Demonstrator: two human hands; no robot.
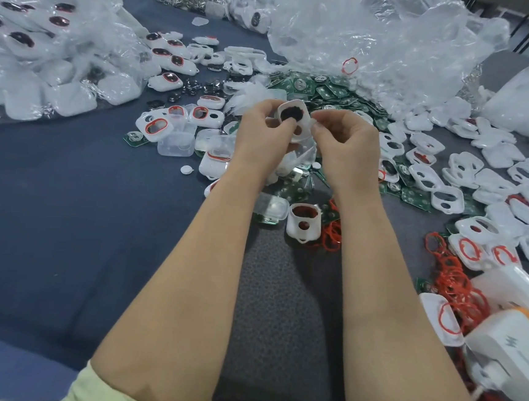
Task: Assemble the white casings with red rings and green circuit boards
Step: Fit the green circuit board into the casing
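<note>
My left hand (pixel 264 130) grips a white plastic casing (pixel 293 115) with a dark oval opening, held above the middle of the dark blue surface (pixel 65 199). My right hand (pixel 346 143) pinches its right rim, so the two hands sit close together. Flat green circuit boards (pixel 330 91) are heaped toward the far edge. Thin red rubber rings (pixel 451 280) lie tangled near the right edge.

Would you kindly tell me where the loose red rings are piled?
In the head view, the red rings lie at the right, in a tangle between white casings and a white box.
</note>
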